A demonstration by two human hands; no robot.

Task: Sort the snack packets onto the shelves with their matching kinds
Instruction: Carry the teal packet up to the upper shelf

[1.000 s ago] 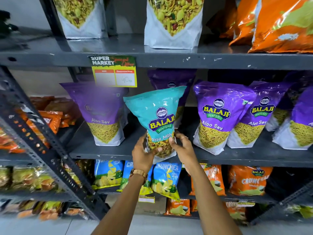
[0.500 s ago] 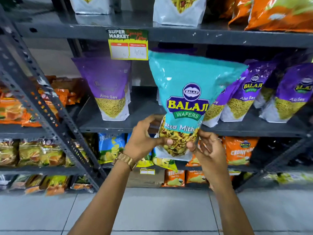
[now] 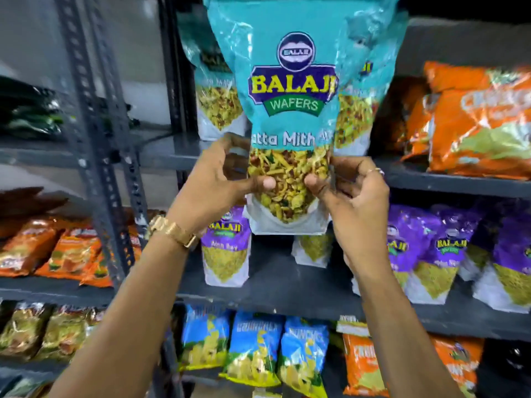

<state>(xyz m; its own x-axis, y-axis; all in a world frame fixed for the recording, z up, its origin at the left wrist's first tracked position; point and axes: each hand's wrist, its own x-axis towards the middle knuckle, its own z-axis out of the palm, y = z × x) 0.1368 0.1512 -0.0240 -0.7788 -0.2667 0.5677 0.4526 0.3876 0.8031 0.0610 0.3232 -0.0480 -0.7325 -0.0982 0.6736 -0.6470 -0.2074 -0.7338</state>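
both hands, left hand (image 3: pixel 212 179) and right hand (image 3: pixel 353 193), are pinching the teal packet (image 3: pixel 290 90) low; its tall top is risking tipping against the teal packets behind (image 3: pixel 214 104).

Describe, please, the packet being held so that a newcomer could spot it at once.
Start at the grey metal shelves stocked with snack bags. In front of them, the left hand and right hand hold up one packet by its lower corners. It is teal, unlike the purple bags below.
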